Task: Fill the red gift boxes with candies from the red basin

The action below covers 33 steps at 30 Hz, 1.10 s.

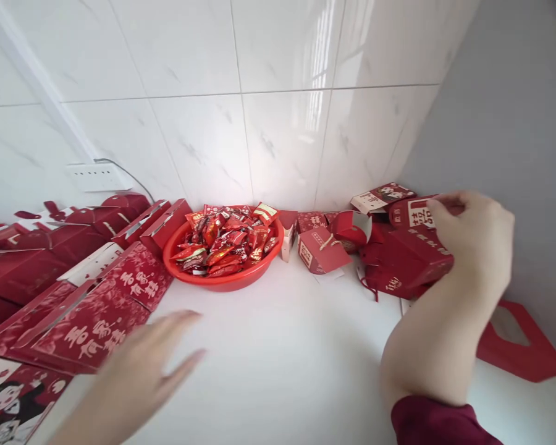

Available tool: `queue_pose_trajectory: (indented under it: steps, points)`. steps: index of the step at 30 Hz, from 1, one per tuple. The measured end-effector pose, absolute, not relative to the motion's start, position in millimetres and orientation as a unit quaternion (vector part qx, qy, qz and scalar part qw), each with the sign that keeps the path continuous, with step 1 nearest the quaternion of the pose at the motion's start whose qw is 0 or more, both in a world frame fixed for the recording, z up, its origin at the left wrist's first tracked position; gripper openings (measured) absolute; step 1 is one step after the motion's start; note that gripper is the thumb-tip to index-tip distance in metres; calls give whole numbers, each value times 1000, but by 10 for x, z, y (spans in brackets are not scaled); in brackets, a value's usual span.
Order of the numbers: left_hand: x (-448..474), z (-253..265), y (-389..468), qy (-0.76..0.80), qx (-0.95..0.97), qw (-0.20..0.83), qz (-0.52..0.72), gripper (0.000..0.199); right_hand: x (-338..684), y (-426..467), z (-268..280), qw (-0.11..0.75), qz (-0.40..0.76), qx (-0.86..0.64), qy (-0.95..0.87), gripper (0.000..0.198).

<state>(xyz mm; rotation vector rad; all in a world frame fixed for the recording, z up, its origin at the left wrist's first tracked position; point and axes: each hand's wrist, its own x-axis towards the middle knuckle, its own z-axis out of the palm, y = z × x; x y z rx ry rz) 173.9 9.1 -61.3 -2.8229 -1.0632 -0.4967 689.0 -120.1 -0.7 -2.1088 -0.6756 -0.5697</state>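
Note:
My left hand [143, 358] hovers over the white tabletop [259, 358] with thumb and fingers apart and nothing between them. It is nearest to the large red gift boxes with pale lettering [104, 324]. On the right, my right hand [477, 228] reaches into a pile of small red candy boxes [398, 262]. Its fingers are bent and closed at the right edge of a red box with a cream double-happiness label [421, 213]. The far side of that grip is hidden. A red plastic basin [222, 284] full of red-wrapped candies [231, 241] stands between the hands, near the wall.
Several large red boxes [41, 266] line the left side. A card with a cartoon figure [13, 398] lies at front left. A small tilted box [322, 250] sits right of the basin. A red piece with a cut-out [521, 340] lies by the grey wall [514, 93].

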Motion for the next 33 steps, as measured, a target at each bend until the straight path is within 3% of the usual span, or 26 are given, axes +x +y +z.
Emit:
queue_pose_trajectory:
  steps: [3,11,14,18,20,24,26,30,33]
  points:
    - [2461,-1008,136,-218,-974,-44,-48,51,6908,-1204,-23,403,-201,-849,-277,23]
    - [3081,-1626,623,-172,-975,-133,-40,56,6713,-1201,81,425,-155,-838,-306,21]
    - [3046,-1627,624,-173,-975,-135,-46,55,6682,-943,35,394,-110,-832,-375,27]
    - [3013,-1607,563,-176,-973,-138,-52,54,6600,-413,-194,295,31,-830,-472,34]
    - [3014,-1606,554,-177,-973,-140,-51,54,6543,-197,-337,226,107,-835,-491,50]
    - [3018,-1605,557,-175,-973,-142,-54,54,6401,17,-530,122,184,-838,-498,109]
    - [3017,-1602,555,-173,-973,-143,-54,54,6309,63,-578,91,201,-827,-518,125]
    - [3012,-1601,547,-173,-974,-140,-48,54,6127,124,-619,43,210,-821,-529,135]
    - [3009,-1611,557,-174,-973,-142,-47,54,6035,89,-558,29,199,-830,-520,111]
